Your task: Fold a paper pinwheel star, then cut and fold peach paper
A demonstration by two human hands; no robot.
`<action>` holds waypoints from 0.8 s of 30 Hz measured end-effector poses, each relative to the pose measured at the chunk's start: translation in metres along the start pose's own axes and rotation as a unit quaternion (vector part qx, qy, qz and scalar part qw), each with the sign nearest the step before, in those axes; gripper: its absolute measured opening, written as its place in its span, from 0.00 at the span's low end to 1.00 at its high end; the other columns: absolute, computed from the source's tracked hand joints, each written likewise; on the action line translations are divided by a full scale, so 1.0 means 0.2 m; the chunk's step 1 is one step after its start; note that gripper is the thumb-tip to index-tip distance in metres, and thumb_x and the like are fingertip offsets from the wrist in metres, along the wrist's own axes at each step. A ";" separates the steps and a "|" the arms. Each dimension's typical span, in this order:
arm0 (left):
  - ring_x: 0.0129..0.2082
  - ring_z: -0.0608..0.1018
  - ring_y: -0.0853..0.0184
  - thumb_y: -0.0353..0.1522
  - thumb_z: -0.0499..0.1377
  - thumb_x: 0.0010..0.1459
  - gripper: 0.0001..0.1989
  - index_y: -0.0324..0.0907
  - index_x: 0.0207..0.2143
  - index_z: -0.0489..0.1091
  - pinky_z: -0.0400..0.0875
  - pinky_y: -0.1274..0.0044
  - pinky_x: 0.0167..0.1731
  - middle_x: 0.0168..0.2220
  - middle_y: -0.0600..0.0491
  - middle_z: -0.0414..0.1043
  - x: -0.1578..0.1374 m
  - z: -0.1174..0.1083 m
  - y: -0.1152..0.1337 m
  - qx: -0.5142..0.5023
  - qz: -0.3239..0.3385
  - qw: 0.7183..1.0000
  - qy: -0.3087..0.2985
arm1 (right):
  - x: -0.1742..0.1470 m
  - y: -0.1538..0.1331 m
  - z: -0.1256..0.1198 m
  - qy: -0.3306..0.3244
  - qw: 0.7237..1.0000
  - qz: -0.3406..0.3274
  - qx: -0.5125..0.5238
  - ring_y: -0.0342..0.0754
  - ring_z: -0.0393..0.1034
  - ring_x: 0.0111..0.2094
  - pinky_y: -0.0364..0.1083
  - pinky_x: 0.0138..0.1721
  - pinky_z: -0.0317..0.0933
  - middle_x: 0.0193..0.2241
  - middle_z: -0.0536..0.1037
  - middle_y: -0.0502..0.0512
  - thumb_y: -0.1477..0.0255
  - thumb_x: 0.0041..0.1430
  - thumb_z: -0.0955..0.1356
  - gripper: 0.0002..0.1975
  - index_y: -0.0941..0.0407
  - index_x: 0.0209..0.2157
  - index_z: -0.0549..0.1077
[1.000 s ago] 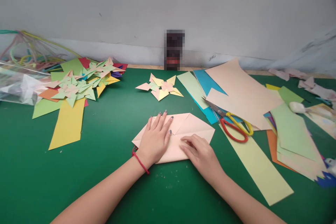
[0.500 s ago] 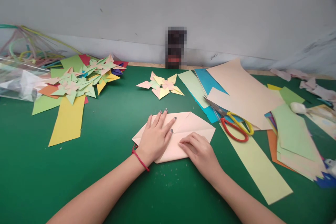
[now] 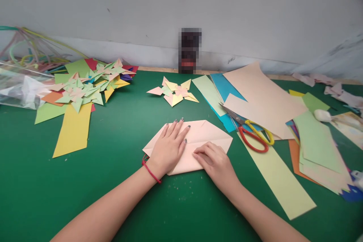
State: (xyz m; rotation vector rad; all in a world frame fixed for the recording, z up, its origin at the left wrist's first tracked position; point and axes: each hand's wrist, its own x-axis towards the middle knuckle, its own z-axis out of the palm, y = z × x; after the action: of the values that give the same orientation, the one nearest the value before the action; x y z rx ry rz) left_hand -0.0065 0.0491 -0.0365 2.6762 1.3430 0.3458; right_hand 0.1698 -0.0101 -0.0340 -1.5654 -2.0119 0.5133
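Observation:
A pale pink sheet of paper (image 3: 205,136), folded with pointed ends and a crease across its middle, lies on the green table. My left hand (image 3: 168,150) rests flat on its left part, fingers stretched out and a red cord round the wrist. Over the lower right part, my right hand (image 3: 214,160) is closed, thumb and fingertips pinched together at the paper's surface. Whatever sits right under those fingertips is hidden. Beyond the sheet lies a folded paper star (image 3: 176,91) in pink, yellow and green.
Scissors (image 3: 249,128) with red and yellow handles lie to the right on coloured sheets, beside a long light-green strip (image 3: 279,177). Several paper stars (image 3: 85,89) and a yellow strip (image 3: 73,130) are at left, near a clear plastic bag (image 3: 22,87). A wall (image 3: 136,3) closes the back.
Almost nothing differs. Both hands keep their places on the pink paper, with only a very slight shift of the left fingers.

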 end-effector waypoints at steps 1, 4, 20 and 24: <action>0.62 0.53 0.60 0.33 0.44 0.63 0.22 0.44 0.60 0.52 0.50 0.63 0.59 0.64 0.49 0.45 0.00 0.00 0.00 0.001 -0.001 1.000 -0.002 | 0.00 0.00 0.00 -0.001 1.000 0.001 0.000 0.46 0.67 0.32 0.46 0.36 0.57 0.29 0.73 0.52 0.70 0.61 0.62 0.07 0.54 0.31 0.70; 0.62 0.53 0.60 0.33 0.44 0.63 0.23 0.44 0.60 0.52 0.50 0.63 0.59 0.64 0.49 0.45 0.00 0.00 0.00 0.004 -0.006 1.000 -0.004 | 0.00 0.00 0.00 -0.004 1.000 0.005 0.006 0.47 0.67 0.33 0.46 0.36 0.57 0.29 0.73 0.52 0.70 0.61 0.62 0.07 0.54 0.31 0.69; 0.62 0.53 0.60 0.33 0.44 0.63 0.22 0.48 0.60 0.52 0.50 0.63 0.59 0.64 0.50 0.45 0.00 -0.02 0.01 0.002 -0.006 1.000 -0.012 | 0.00 0.00 0.00 0.000 1.000 0.008 0.018 0.47 0.67 0.33 0.47 0.37 0.57 0.29 0.72 0.52 0.71 0.61 0.62 0.06 0.54 0.31 0.69; 0.61 0.54 0.59 0.35 0.44 0.63 0.22 0.47 0.60 0.53 0.50 0.63 0.58 0.64 0.50 0.44 0.00 -0.01 0.01 0.006 -0.003 1.000 -0.008 | 0.00 0.01 0.01 -0.003 1.000 0.009 0.021 0.47 0.67 0.34 0.47 0.37 0.57 0.29 0.72 0.53 0.70 0.61 0.62 0.07 0.54 0.32 0.69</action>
State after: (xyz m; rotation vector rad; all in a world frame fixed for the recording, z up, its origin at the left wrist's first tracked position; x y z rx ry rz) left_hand -0.0063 0.0480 -0.0336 2.6789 1.3521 0.3165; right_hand 0.1703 -0.0105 -0.0360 -1.5606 -1.9803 0.5637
